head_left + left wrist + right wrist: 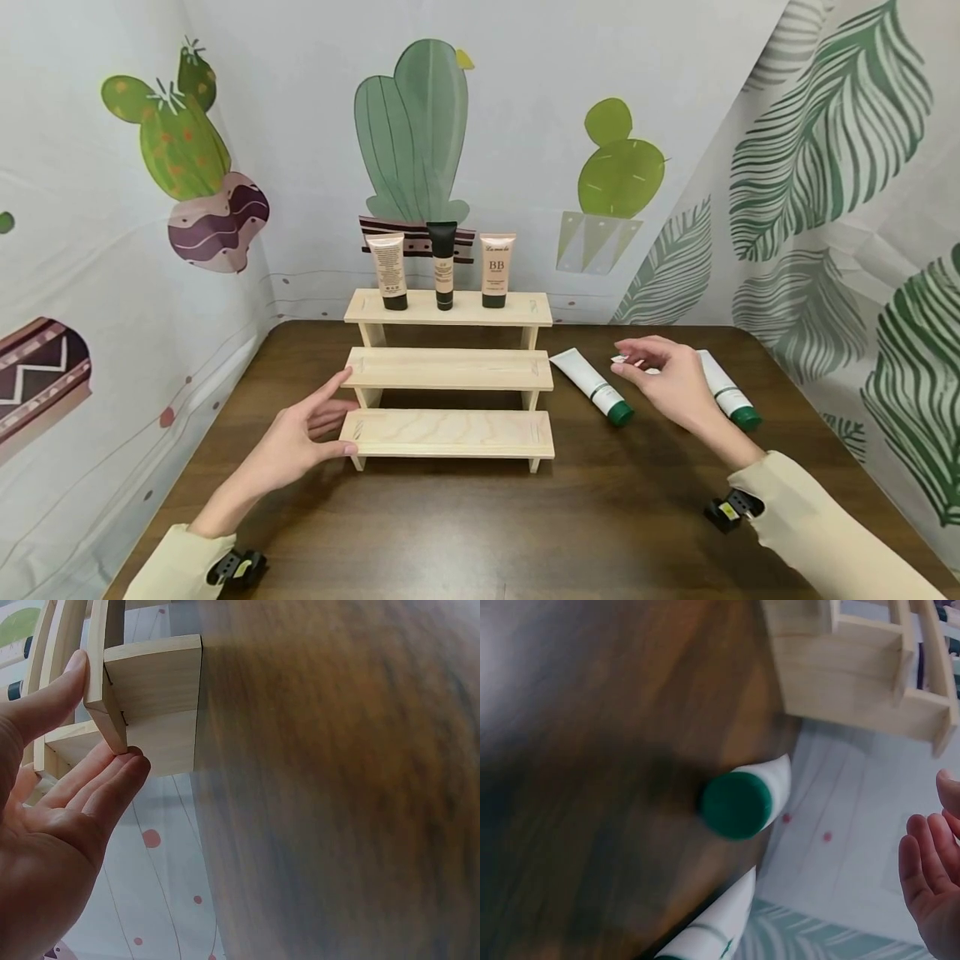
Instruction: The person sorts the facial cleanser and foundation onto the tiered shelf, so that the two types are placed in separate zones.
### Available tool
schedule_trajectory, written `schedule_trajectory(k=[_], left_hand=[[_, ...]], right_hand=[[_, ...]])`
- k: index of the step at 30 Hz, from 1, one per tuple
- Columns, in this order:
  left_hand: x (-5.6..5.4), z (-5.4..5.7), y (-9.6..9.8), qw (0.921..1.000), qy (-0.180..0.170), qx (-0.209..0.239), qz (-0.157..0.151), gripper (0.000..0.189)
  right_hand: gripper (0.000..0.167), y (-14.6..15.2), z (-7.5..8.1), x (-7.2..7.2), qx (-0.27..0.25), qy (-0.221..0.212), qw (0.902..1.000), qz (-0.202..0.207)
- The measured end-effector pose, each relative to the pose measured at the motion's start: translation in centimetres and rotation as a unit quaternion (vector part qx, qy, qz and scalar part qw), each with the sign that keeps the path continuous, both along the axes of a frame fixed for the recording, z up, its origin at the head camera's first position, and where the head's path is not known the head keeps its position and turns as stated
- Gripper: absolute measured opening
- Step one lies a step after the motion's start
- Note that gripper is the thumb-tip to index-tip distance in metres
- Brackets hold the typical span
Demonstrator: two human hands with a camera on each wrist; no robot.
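Note:
A three-tier wooden display stand (450, 371) stands on the table. My left hand (288, 442) holds its left end. In the left wrist view the thumb (64, 686) lies against a plank, with fingertips (135, 757) at the plank's end. My right hand (667, 379) hovers over the table, fingers loosely bent; the right wrist view shows no object between thumb and fingers. White patches show between those fingers in the head view; I cannot tell what they belong to. A white tube with a green cap (592, 386) lies left of this hand. Another white tube (727, 390) lies right, partly hidden.
On the top tier stand a beige tube (390, 271), a slim black-and-beige tube (443, 271) and a beige BB tube (496, 268). Behind the brown table (480, 533) hangs a cloth (517, 108) printed with cacti and leaves.

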State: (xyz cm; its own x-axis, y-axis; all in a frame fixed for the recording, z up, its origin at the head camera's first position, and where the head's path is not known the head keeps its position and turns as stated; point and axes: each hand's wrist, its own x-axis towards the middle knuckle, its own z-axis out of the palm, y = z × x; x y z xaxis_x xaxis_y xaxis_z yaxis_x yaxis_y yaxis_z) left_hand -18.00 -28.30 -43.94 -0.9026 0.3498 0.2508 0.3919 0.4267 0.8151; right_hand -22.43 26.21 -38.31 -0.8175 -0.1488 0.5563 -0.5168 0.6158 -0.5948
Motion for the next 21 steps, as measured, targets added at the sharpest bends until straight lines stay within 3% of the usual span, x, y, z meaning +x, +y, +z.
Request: schedule_trajectory(k=[11,21], left_hand=[[0.1,0.3,0.2,1.0,0.003,-0.006,0.002,0.112],[0.0,0.2,0.1,1.0,0.002,-0.008,0.004,0.112]], right_hand=[[0.019,3.0,-2.6,0.1,0.061,-0.043,0.9972,-0.004],[0.018,4.2,-3.9,-1.2,0.097,-0.087,0.9913,0.021]])
